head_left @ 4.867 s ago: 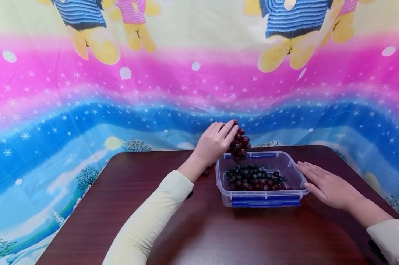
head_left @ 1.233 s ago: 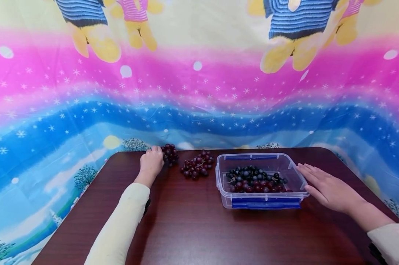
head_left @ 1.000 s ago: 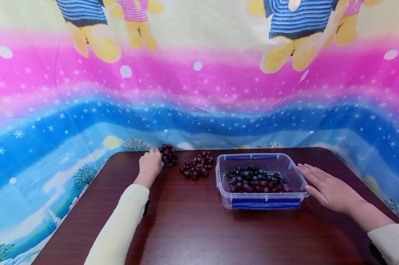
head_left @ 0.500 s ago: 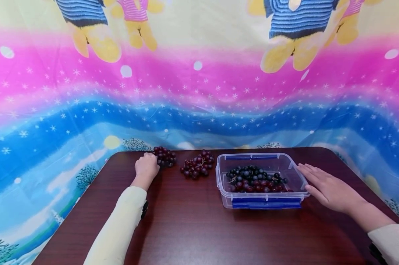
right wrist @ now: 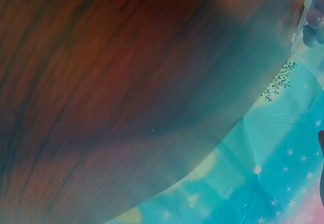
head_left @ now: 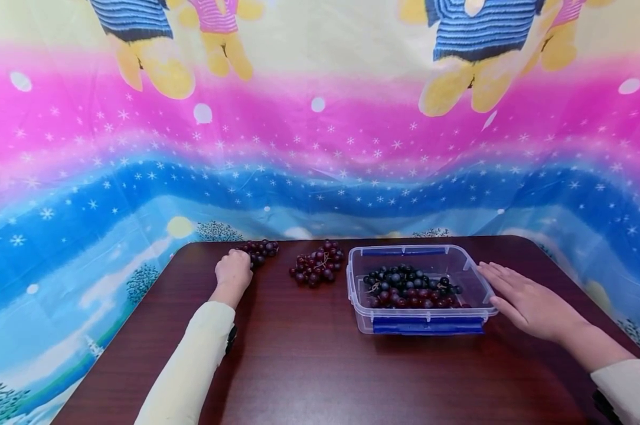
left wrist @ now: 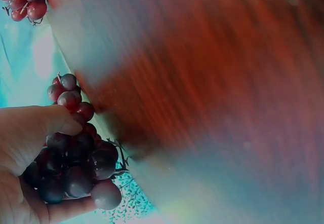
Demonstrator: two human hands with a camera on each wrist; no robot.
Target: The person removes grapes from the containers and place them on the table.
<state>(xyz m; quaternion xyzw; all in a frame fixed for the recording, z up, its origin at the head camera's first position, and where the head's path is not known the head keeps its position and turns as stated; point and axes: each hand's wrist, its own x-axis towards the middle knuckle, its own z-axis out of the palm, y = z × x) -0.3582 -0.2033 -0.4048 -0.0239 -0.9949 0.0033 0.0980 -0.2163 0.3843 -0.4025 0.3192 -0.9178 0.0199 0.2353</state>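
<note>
At the table's far left, my left hand [head_left: 234,273] grips a bunch of dark red grapes [head_left: 263,251]. In the left wrist view the thumb lies over these grapes [left wrist: 78,181] and fingers show beneath them. A second red bunch [head_left: 317,265] lies a little to the right, its stem showing. Further right stands a lidless clear plastic container [head_left: 359,310] with blue clips, holding black and red grapes [head_left: 407,286]. My right hand [head_left: 527,301] rests its straight fingers against the container's right side. Only a sliver of it may show in the right wrist view.
The dark brown wooden table [head_left: 309,372] has rounded far corners. Right behind its far edge hangs a printed cloth [head_left: 320,147] with bears and snowflakes.
Earlier, my left hand held a red bunch above the container; it has since moved left to the table's far edge. Over the last second its bunch tilts lower and leftward. My right hand stays put.
</note>
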